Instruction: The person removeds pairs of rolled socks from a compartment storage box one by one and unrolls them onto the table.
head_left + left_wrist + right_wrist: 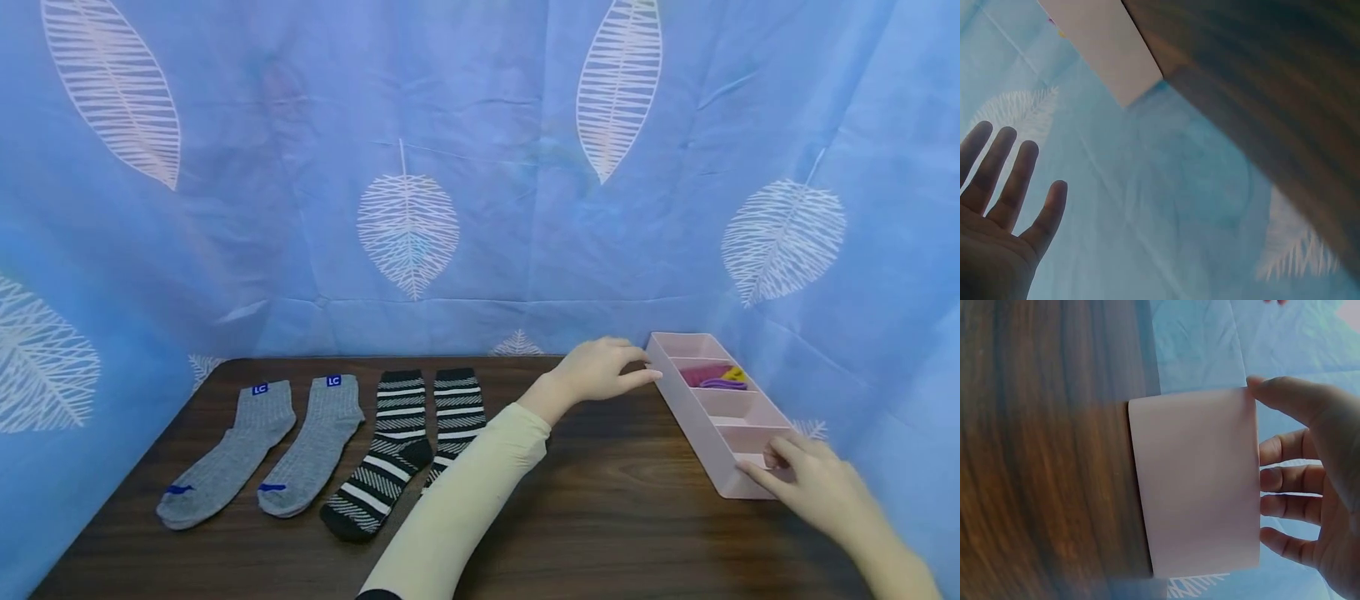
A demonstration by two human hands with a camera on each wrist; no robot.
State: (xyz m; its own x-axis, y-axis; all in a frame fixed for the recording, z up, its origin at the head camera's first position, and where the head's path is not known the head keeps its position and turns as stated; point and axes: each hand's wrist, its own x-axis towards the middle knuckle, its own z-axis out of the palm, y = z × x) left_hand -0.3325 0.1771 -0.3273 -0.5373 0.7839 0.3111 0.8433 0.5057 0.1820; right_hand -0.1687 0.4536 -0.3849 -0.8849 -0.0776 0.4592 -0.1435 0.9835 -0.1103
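Note:
A pale pink divided box (693, 433) stands on the right of the table. My left hand (603, 371) hovers beside its far left corner, fingers spread and holding nothing; in the left wrist view the same hand (1007, 212) is apart from the box. Over the near end is my right hand (813, 483), its thumb tip right at a rim corner in the right wrist view and its loosely bent fingers (1291, 509) along the rim. One compartment holds folded maroon fabric (705, 375) with yellow and purple parts.
Two grey socks (315, 450) with blue labels lie flat on the left of the dark wood table (600, 517). Beside them are two black-and-white striped socks (386, 458), one partly hidden by my left sleeve. A blue leaf-patterned curtain (487, 233) hangs behind the table.

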